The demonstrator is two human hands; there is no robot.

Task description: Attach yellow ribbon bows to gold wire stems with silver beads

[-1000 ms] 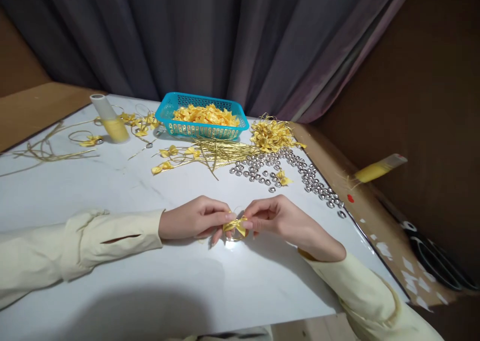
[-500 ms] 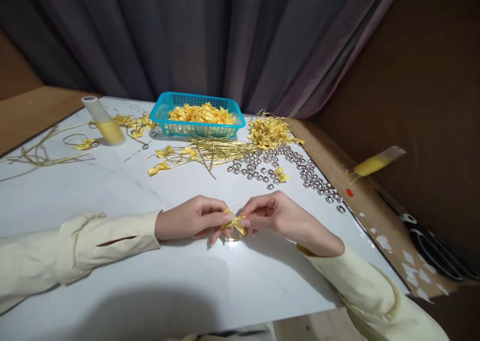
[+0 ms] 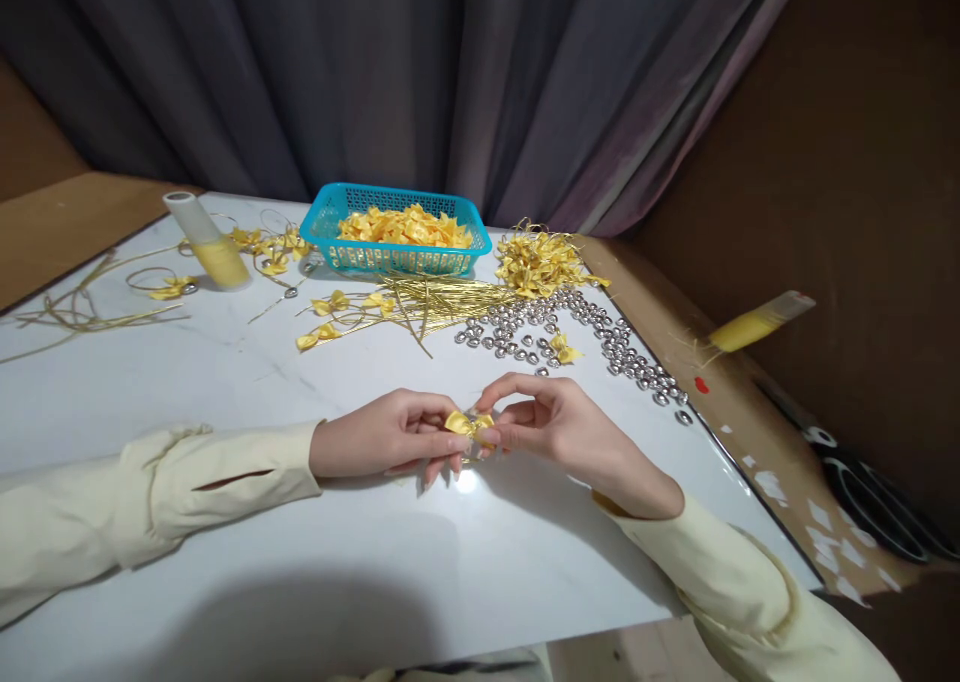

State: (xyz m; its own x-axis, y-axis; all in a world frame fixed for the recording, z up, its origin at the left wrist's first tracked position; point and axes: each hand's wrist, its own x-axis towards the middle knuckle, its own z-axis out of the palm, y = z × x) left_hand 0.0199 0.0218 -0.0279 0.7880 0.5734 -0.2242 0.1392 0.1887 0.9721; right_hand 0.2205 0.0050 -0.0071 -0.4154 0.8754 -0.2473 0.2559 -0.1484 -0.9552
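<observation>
Between both hands, just above the near middle of the table, is a small yellow ribbon bow [image 3: 461, 423] with a gold cord under it. The thumb and fingers of my left hand [image 3: 409, 432] are closed on the bow's lower left side. My right hand [image 3: 544, 422] pinches its right side with the thumb, while the index finger arches over the top. Part of the cord is hidden by the fingers. Beyond the right hand, a loose yellow bow [image 3: 564, 350] lies among scattered silver beads [image 3: 517, 334].
A blue basket [image 3: 319, 224] of yellow bows stands at the back. Gold cords [image 3: 442, 300] and a heap of corded bows [image 3: 540, 262] lie in front and right. One yellow tube [image 3: 217, 257] is at left, another [image 3: 757, 324] at right near black scissors [image 3: 874, 502].
The bow has tipped up and shows its face more. My right index finger has lifted over the top, and the cord loop below shows less than before.
</observation>
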